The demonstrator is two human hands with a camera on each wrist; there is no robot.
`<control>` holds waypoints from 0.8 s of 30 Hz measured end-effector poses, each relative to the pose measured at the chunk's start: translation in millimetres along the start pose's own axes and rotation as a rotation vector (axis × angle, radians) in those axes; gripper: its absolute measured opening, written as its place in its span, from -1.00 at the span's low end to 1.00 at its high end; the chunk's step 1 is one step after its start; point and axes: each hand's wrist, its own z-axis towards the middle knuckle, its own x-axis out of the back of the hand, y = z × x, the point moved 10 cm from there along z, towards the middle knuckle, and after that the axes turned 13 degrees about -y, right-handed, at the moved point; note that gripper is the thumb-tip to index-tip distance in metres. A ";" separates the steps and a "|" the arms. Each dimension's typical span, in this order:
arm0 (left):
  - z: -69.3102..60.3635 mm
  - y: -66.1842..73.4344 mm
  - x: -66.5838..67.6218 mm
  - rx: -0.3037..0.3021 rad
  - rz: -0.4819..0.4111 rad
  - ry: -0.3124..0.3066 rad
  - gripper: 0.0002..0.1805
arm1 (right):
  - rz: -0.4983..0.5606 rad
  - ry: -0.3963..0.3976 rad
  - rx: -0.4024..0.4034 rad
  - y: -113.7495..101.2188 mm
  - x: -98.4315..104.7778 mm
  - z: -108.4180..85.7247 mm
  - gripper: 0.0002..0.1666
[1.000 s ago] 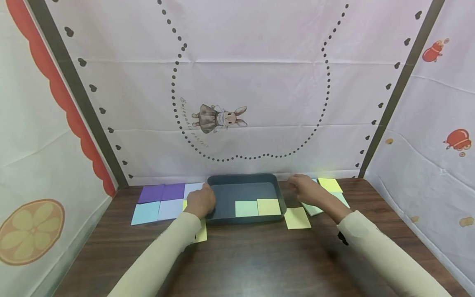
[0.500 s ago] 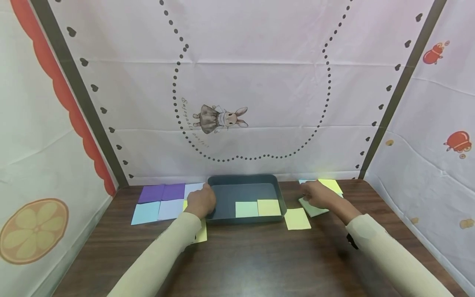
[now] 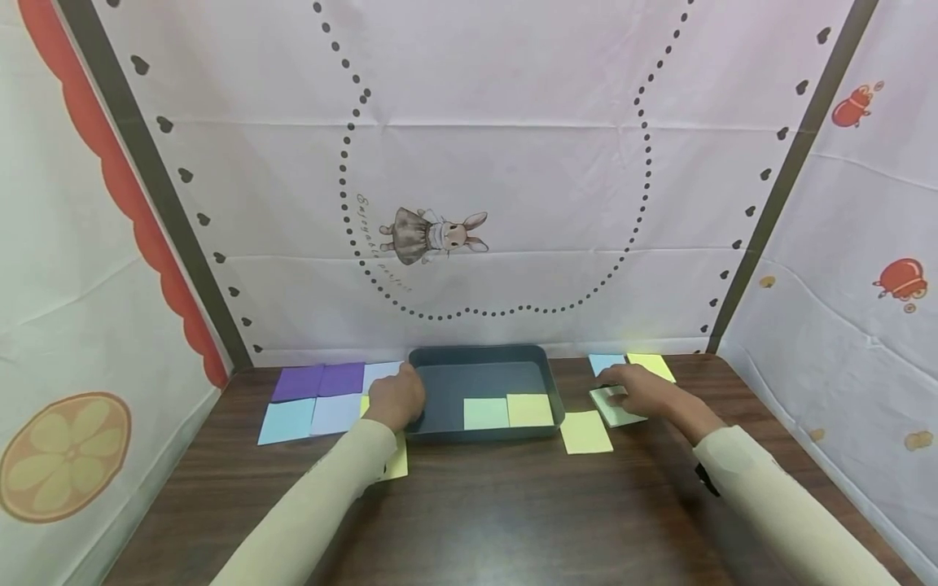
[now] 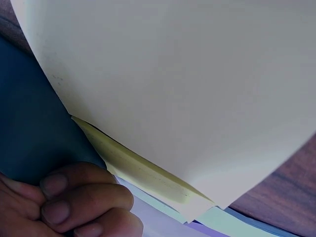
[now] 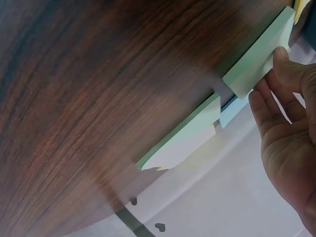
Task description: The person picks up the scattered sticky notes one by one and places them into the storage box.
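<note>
My left hand (image 3: 396, 399) grips the left rim of a dark blue-grey tray (image 3: 479, 376); in the left wrist view its curled fingers (image 4: 89, 200) press against the tray wall. Inside the tray lie a pale green sticky note pad (image 3: 486, 413) and a yellow one (image 3: 530, 410), side by side. To the right of the tray, my right hand (image 3: 645, 392) holds the edge of another pale green sticky note pad (image 3: 614, 408). In the right wrist view the thumb is on that pad (image 5: 259, 61), with fingers at its far edge. The left thumb is hidden.
Left of the tray lie purple (image 3: 298, 382), light blue (image 3: 287, 421) and lavender (image 3: 337, 413) pads, and a yellow pad (image 3: 396, 462) partly under the left wrist. On the right are yellow (image 3: 586, 432), blue (image 3: 605, 363) and another yellow pad (image 3: 650, 366). A printed cloth (image 3: 513, 187) rises behind.
My right hand has moved right, from beside the tray's right edge to the pale green pad, leaving the blue pad behind it in sight. The left hand stays at the tray's rim.
</note>
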 end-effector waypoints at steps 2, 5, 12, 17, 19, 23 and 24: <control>5.0 -2.2 -3.3 -0.006 0.001 -0.007 -0.50 | 0.002 0.002 -0.005 2.4 -2.0 0.5 -0.61; 5.0 -2.6 -4.3 -0.008 0.003 -0.013 -0.49 | -0.003 0.020 0.005 3.9 -2.0 1.2 -0.61; -23.4 7.2 13.3 0.021 -0.021 -0.005 -0.51 | -0.028 0.076 0.017 4.5 3.7 1.6 -0.64; -27.3 9.7 17.5 0.022 -0.014 -0.007 -0.52 | -0.028 0.072 -0.001 4.4 3.4 2.9 -0.63; -18.1 5.9 11.8 0.014 -0.005 -0.002 -0.52 | -0.032 0.065 0.001 3.5 2.9 3.3 -0.62; 0.3 -0.7 -0.4 -0.006 0.011 -0.005 -0.53 | -0.030 0.058 0.008 2.3 3.1 3.5 -0.62; 1.8 -0.9 -1.6 -0.011 0.015 -0.007 -0.54 | -0.031 0.059 0.016 1.6 3.7 3.4 -0.62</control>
